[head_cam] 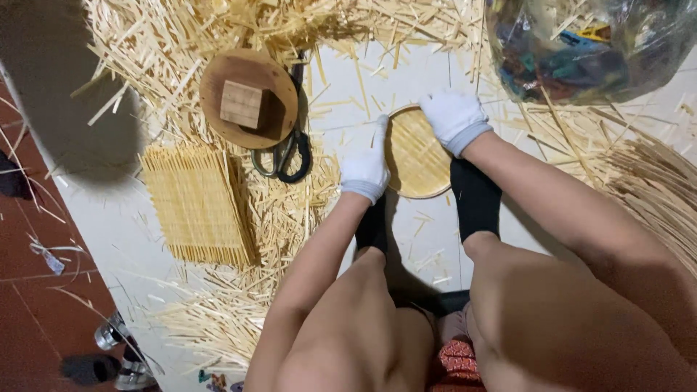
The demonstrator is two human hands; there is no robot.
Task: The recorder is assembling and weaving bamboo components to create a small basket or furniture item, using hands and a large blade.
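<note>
- We see a clear plastic bag (588, 47) at far right, stuffed with coloured items we cannot make out.
- We see the round woven disc (417, 156) flat on the floor, between both hands and equally close to each.
- Our right hand (454, 116) clamps its far rim; our left hand (365, 165) presses its left edge, fingers together.

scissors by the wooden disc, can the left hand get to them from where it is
Probably yes. The scissors lie in the open on the straw, just beside the left hand, with nothing between them; that hand would first have to leave the round woven mat.
</note>
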